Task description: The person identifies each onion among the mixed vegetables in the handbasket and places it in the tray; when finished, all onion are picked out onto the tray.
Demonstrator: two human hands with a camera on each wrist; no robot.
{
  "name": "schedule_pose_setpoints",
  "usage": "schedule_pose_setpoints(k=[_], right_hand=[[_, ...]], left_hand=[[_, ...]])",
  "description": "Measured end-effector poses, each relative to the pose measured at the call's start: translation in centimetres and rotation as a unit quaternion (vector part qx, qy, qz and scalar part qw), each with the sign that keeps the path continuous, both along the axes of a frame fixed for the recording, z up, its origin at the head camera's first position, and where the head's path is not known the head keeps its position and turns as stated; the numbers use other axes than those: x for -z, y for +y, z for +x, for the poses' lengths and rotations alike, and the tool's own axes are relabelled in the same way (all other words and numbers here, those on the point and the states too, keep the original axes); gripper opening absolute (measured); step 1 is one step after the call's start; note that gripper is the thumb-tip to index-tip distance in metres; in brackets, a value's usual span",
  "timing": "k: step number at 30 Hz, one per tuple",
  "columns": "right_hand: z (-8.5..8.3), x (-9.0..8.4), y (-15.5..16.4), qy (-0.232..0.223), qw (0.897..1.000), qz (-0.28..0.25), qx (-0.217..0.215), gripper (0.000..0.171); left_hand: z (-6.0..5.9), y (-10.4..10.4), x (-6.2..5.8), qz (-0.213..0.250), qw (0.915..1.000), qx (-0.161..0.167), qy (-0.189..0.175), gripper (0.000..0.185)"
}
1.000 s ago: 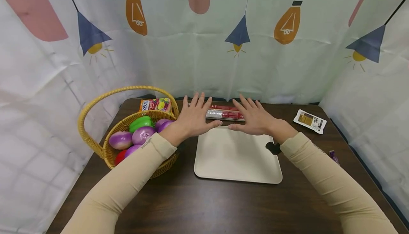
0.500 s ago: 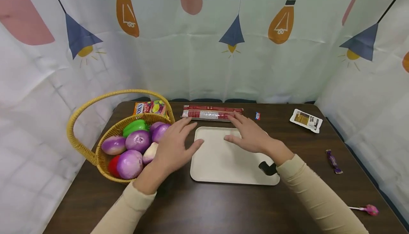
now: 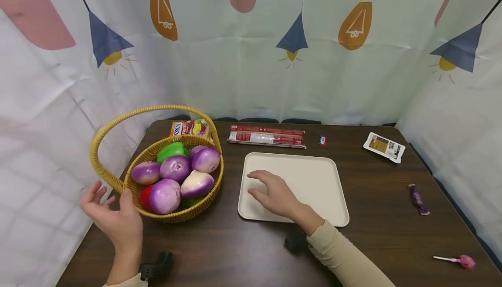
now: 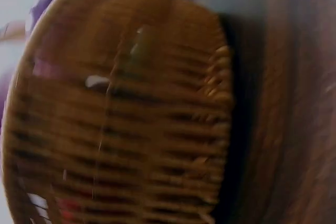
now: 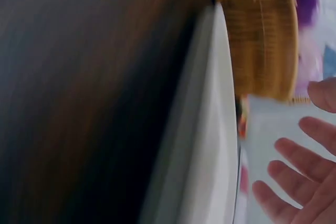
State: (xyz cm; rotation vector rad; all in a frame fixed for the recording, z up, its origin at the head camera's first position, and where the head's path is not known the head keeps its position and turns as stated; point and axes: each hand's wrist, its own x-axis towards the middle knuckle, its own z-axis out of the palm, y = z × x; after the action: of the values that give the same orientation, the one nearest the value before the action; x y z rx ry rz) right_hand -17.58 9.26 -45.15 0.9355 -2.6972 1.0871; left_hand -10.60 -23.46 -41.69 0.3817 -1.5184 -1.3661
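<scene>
Wicker is the material that matters here: I take the basket (image 3: 178,208) as my landmark. It stands at the counter's left side, its hoop handle arching over from near-left to far-right, and it is piled with purple, green and red toy vegetables (image 3: 175,168).

My left hand (image 3: 113,217) is the nearer one. It hovers just beside the basket's near-left rim, where the handle meets the weave, with fingers spread and relaxed and nothing held. I cannot tell whether the thumb touches the rim. From that hand the basket lies ahead and to the right. The left wrist view shows its woven wall (image 4: 121,129) close up and blurred.

Right of the basket lies a cream tray (image 3: 313,178), flat on the counter. My right hand (image 3: 274,193) rests on the tray's near-left part, fingers loosely extended, gripping nothing.

Dark wood counter (image 3: 243,252) carries the lot. Beyond the basket sit a snack packet (image 3: 190,128) and a long red pack (image 3: 266,136), lying crosswise. Well to the right lie a white sachet (image 3: 383,147), a purple sweet (image 3: 418,199) and a pink lollipop (image 3: 456,260).

Printed sheeting (image 3: 251,60) with lamp motifs encloses three sides.
</scene>
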Motion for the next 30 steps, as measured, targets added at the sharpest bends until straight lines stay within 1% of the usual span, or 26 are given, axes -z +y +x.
schedule_pose_setpoints(k=[1,3,4,5,7,8,9,11,13,15,16,18,20,22,24,27,30], right_hand=[[0.1,0.0,-0.7,0.001,1.0,-0.012,-0.005,0.041],[0.3,-0.1,-2.2,0.004,0.999,-0.032,-0.017,0.042],[0.4,-0.2,-2.9,0.003,0.999,-0.041,-0.021,0.043],[0.4,-0.3,-3.7,0.003,0.998,-0.052,-0.027,0.044],[0.6,-0.6,-5.1,0.002,0.997,-0.075,-0.034,0.046],[0.7,-0.7,-5.8,0.002,0.996,-0.086,-0.036,0.047],[0.7,-0.8,-6.5,0.001,0.995,-0.095,-0.037,0.048],[0.7,-1.0,-7.7,0.0,0.993,-0.11,-0.033,0.051],[0.7,-1.0,-8.7,0.0,0.993,-0.117,-0.025,0.052],[0.8,-1.0,-9.5,-0.003,0.993,-0.119,-0.018,0.055],[0.8,-1.0,-9.8,-0.002,0.994,-0.111,-0.014,0.056],[1.0,-0.8,-10.3,0.005,0.996,-0.087,-0.005,0.06],[1.2,-0.7,-10.6,0.017,0.998,-0.059,0.001,0.066],[1.3,-0.6,-10.9,0.032,0.999,-0.033,0.006,0.069],[1.3,-0.5,-11.0,0.045,0.999,-0.026,0.008,0.07],[1.1,-0.9,-10.9,0.05,0.997,-0.051,0.007,0.068],[0.7,-1.6,-10.3,0.046,0.993,-0.105,0.002,0.064]], left_hand=[[-0.4,-0.7,0.4,0.039,0.9986,0.028,-0.024,0.045],[-1.2,-2.1,1.1,0.108,0.9891,0.076,-0.065,0.042],[-1.7,-2.7,1.4,0.134,0.9837,0.089,-0.08,0.038],[-2.1,-3.2,1.7,0.154,0.9794,0.096,-0.087,0.033],[-2.8,-4.0,2.3,0.15,0.9793,0.082,-0.108,0.022],[-3.1,-4.4,2.5,0.137,0.9807,0.068,-0.122,0.019],[-3.3,-4.8,2.8,0.116,0.982,0.054,-0.139,0.017],[-3.6,-5.4,3.4,0.073,0.9827,0.033,-0.167,0.02],[-3.7,-5.7,4.0,0.036,0.9834,0.023,-0.177,0.021],[-3.7,-5.7,4.6,0.03,0.9858,0.029,-0.163,0.022],[-3.7,-5.6,4.8,0.034,0.9872,0.032,-0.152,0.021],[-3.7,-5.4,5.3,0.044,0.99,0.037,-0.129,0.02],[-3.5,-5.4,5.7,0.05,0.9916,0.036,-0.113,0.022],[-3.4,-5.4,5.9,0.036,0.9937,0.029,-0.102,0.023],[-3.4,-5.5,6.0,0.018,0.9953,0.026,-0.091,0.026],[-3.5,-5.5,5.8,-0.003,0.9966,0.022,-0.08,0.028],[-3.6,-5.5,5.7,-0.006,0.997,0.023,-0.074,0.026]])
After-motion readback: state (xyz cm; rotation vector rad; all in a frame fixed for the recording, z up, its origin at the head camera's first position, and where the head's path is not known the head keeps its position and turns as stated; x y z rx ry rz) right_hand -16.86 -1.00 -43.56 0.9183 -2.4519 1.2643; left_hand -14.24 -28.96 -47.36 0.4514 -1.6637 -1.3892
